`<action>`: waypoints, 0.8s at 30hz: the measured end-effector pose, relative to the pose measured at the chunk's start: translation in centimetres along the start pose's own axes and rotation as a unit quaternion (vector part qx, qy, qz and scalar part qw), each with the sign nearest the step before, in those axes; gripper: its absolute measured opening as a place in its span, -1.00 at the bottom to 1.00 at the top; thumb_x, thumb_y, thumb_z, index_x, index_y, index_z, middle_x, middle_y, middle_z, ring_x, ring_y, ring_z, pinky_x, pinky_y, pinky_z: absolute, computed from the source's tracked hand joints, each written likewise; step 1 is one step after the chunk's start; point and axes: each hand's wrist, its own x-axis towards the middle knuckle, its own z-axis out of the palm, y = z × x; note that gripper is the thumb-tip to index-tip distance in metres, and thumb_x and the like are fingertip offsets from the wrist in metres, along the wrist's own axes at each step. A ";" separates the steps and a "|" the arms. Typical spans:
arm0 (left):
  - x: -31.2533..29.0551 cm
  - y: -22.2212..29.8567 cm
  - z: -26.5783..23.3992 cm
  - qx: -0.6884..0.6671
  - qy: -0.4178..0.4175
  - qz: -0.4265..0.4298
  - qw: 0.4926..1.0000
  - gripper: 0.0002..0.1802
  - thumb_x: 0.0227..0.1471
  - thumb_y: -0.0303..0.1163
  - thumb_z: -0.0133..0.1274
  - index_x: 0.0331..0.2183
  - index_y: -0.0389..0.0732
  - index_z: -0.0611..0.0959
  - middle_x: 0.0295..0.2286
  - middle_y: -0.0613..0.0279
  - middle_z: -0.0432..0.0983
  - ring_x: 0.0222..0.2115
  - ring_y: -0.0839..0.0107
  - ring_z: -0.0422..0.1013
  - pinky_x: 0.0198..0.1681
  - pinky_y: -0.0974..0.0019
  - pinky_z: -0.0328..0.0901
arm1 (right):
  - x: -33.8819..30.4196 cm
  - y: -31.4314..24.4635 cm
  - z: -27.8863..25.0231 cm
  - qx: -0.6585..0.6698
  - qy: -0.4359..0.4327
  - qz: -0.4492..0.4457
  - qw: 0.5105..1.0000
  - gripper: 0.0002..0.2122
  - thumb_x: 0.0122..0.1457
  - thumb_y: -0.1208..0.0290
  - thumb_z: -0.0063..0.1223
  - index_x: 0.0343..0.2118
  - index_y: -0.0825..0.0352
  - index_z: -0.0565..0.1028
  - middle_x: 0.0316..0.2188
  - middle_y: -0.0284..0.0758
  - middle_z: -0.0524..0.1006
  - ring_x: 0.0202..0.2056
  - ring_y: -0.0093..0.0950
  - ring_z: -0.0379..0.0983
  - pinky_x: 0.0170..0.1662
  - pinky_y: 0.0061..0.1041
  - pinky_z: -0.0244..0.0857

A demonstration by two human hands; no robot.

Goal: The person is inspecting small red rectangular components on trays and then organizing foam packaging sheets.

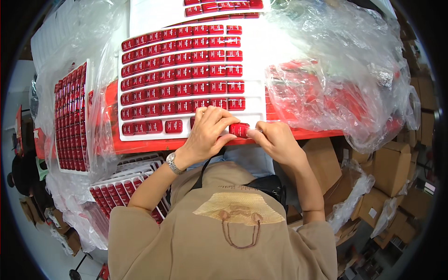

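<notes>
— What lies around the hands?

— A white moulded plastic tray (254, 70) on the red table edge (140, 145), its slots filled with rows of small glossy red rectangular cases (184, 72). The near row is only partly filled. To the right is a crumpled clear plastic bag (345, 70) with more red pieces inside, crowding the tray's right side. At the far left, another full tray wrapped in clear film (71, 116) stands on its edge, and stacked trays (116, 189) sit below the table beside the left arm. Brown cardboard boxes (392, 163) are on the floor to the right.

— And the grip?

— Both hands meet at the tray's near edge on one small red case (239, 129). The left hand (210, 133) has its fingers curled, thumb and fingertips pinching the case's left end. The right hand (275, 140) is closed, its thumb and forefinger pressing the case's right end.

— How does the case lie?

— Its long axis runs left to right, parallel with the rows, broad face up, just over the tray's front rim.
</notes>
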 end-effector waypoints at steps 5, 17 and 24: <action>1.0 -0.2 0.8 0.041 -0.015 0.000 0.999 -0.63 -0.20 -0.34 0.16 -0.25 -0.19 0.54 -0.37 0.25 0.36 -0.31 0.30 0.26 -0.18 0.21 0.05 | 0.6 -2.7 -0.1 -0.194 0.076 0.001 0.978 -0.55 0.08 0.00 -0.01 -0.29 0.41 0.41 -0.75 -0.15 0.41 -0.63 -0.16 0.43 -0.57 -0.25 0.25; 3.8 -1.5 1.0 0.217 0.003 -0.027 0.976 -0.61 -0.23 -0.24 0.21 -0.27 -0.14 0.57 -0.37 0.35 0.37 -0.30 0.41 0.27 -0.23 0.24 0.07 | 3.8 6.7 -6.9 -0.296 0.303 -0.021 0.906 -0.85 -0.03 0.55 0.11 -0.36 0.39 0.48 -0.35 -0.24 0.46 -0.45 -0.30 0.44 -0.40 -0.42 0.33; 3.9 -1.6 1.3 -0.047 0.049 -0.092 0.993 -0.67 -0.20 -0.42 0.19 -0.28 -0.24 0.54 -0.36 0.20 0.39 -0.31 0.28 0.28 -0.22 0.28 0.15 | 2.5 -0.4 -2.3 0.325 0.330 -0.156 0.872 -0.77 -0.03 0.72 0.10 -0.26 0.41 0.51 -0.30 -0.30 0.50 -0.33 -0.63 0.44 -0.30 -0.70 0.35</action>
